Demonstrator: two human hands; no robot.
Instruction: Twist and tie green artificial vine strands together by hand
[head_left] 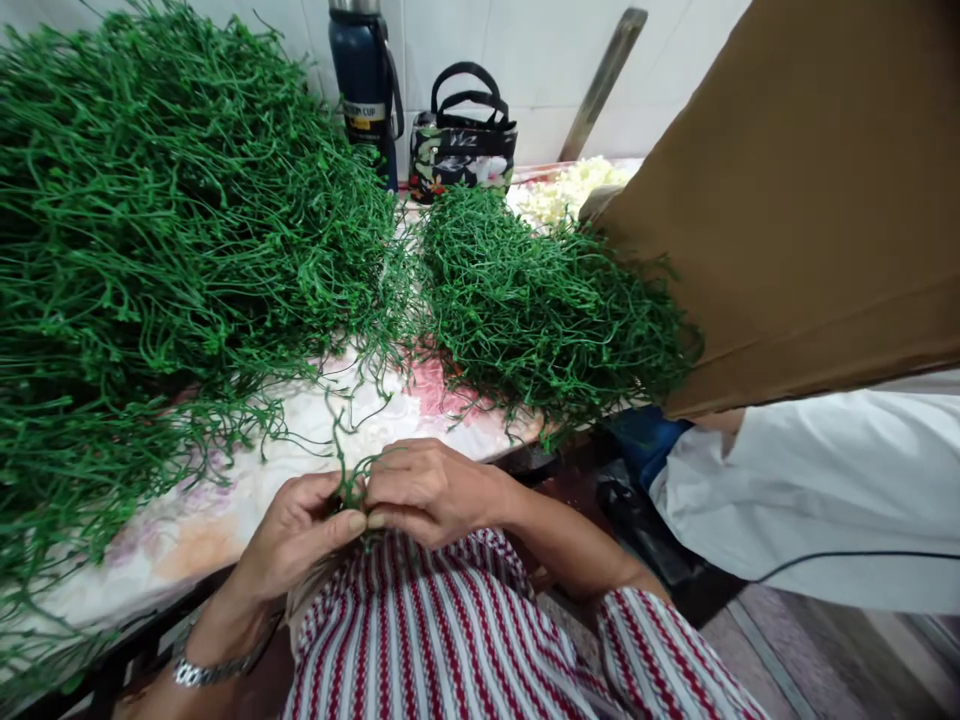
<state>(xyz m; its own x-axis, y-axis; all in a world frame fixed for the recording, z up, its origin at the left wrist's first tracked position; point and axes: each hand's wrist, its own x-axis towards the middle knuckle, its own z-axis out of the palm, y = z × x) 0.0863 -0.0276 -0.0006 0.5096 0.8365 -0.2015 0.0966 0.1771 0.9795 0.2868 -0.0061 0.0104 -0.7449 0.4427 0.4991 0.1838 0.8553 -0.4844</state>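
Both hands meet at the table's front edge, over the striped clothing. My left hand [304,530] is closed, thumb and fingers pinching a thin green plastic stem piece [346,485]. Against it, my right hand [431,490] is closed too, its fingertips on the same green piece. Curly tips of the piece rise above the fingers; its lower part is mostly hidden by them. A large heap of green stems [165,220] covers the table's left side, and a smaller heap [540,310] lies beyond my right hand.
Along the wall stand a dark blue bottle [364,90] and a flowered handbag [463,150]. Pale yellow pieces [574,190] lie behind the smaller heap. A big brown cardboard sheet [810,210] rises at the right, above a person's white clothing [817,490]. The table [202,540] has a floral cover.
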